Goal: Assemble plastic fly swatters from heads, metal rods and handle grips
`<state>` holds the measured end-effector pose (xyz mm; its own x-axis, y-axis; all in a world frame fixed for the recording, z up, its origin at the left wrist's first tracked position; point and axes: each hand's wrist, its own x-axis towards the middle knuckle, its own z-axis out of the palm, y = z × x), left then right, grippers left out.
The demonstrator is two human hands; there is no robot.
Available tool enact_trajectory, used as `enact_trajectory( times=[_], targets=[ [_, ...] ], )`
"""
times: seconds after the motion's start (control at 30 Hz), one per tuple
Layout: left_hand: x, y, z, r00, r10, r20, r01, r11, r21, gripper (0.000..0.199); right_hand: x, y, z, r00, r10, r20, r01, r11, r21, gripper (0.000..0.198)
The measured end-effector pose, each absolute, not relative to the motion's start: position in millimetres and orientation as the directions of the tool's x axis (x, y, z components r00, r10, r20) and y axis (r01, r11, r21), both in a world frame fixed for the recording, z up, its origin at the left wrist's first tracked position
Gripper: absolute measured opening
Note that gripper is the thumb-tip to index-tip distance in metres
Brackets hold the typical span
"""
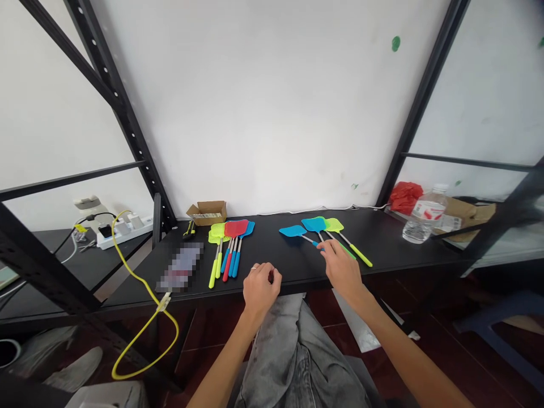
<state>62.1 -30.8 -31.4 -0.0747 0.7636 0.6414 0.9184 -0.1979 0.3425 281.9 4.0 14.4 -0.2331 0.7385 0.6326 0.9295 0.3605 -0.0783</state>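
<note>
My right hand (340, 266) has its fingers closed round the handle end of a blue fly swatter (292, 230), whose head points left on the black shelf. Beside it, partly overlapping, lie another blue fly swatter (313, 224), a green handle (348, 250) and a lime fly swatter (334, 225). My left hand (260, 287) rests curled at the shelf's front edge, a ring on one finger and nothing visible in it. To its left is a group of fly swatters: lime (218, 231), red (237, 228) and blue (249, 228), handles towards me.
An open cardboard box (208, 212) stands against the wall. A box cutter (189, 229) and a blurred-out rectangle lie at left, near a yellow cable (148, 292) and a power strip (125, 232). A plastic bottle (425, 214) and red bag (406, 196) are at right. Metal posts flank the shelf.
</note>
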Motion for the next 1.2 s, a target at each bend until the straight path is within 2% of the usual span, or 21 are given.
enact_trajectory(
  times=[0.17, 0.4, 0.57, 0.73, 0.83, 1.0, 1.2],
  targets=[
    [63, -31, -31, -0.055, 0.767, 0.639, 0.921, -0.208, 0.329, 0.025, 280, 7, 4, -0.215, 0.828, 0.518, 0.942, 0.316, -0.113, 0.025],
    [63, -32, -30, -0.049, 0.771, 0.635, 0.930, -0.196, 0.310, 0.026, 268, -3, 6, -0.331, 0.811, 0.482, 0.862, 0.468, -0.195, 0.025],
    [63, -32, -30, -0.049, 0.775, 0.631, 0.930, -0.196, 0.312, 0.026, 274, 0, 2, -0.273, 0.845, 0.460, 0.905, 0.387, -0.175, 0.023],
    [63, -32, -31, -0.049, 0.765, 0.642, 0.929, -0.201, 0.311, 0.026, 278, 10, -8, -0.309, 0.865, 0.395, 0.886, 0.413, -0.212, 0.029],
    [63, -32, -31, -0.043, 0.765, 0.642, 0.930, -0.204, 0.305, 0.026, 279, 13, -4, -0.268, 0.830, 0.488, 0.868, 0.429, -0.252, 0.033],
    [63, -32, -32, -0.030, 0.768, 0.640, 0.936, -0.202, 0.287, 0.027, 283, -8, 28, -0.176, 0.692, 0.700, 0.822, 0.494, -0.282, 0.028],
    [63, -33, -31, -0.031, 0.762, 0.647, 0.937, -0.203, 0.285, 0.026, 278, -49, 64, -0.129, 0.558, 0.820, 0.733, 0.611, -0.300, 0.021]
  ],
)
